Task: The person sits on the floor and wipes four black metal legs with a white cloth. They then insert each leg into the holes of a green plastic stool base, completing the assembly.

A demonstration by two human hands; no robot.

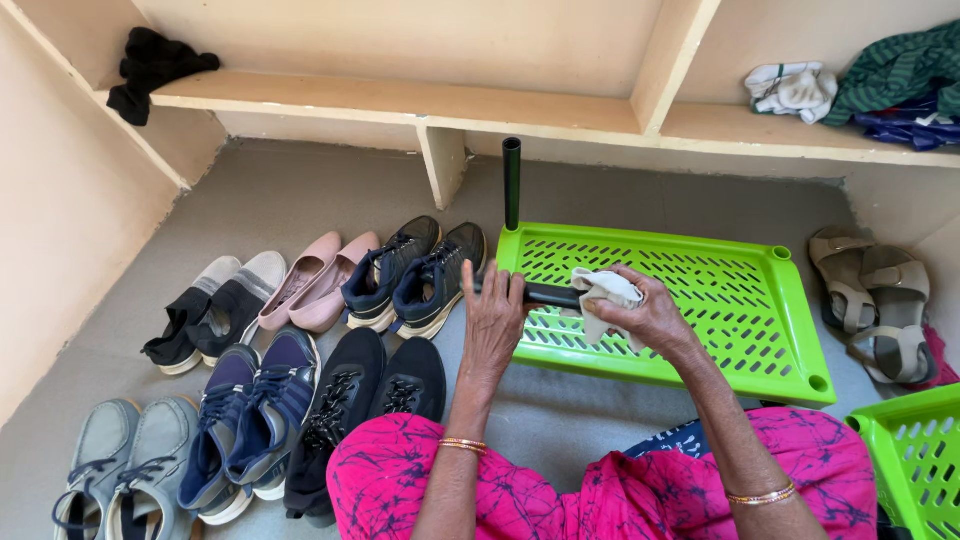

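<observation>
My left hand point(492, 325) grips a black tube point(548, 294) that lies across the front of a bright green perforated plastic shelf panel point(720, 300). My right hand point(640, 312) holds a pale cloth point(603, 293) wrapped around the same tube, just right of the left hand. A second black tube point(512, 183) stands upright in the panel's far left corner. The panel rests on the grey floor in front of my pink-clad lap point(560, 490).
Several pairs of shoes point(300, 350) line the floor at left. Beige sandals point(875, 300) lie at right, another green panel point(915, 460) at the bottom right. A beige wall shelf point(400, 100) carries a black cloth point(150, 70) and folded clothes point(870, 85).
</observation>
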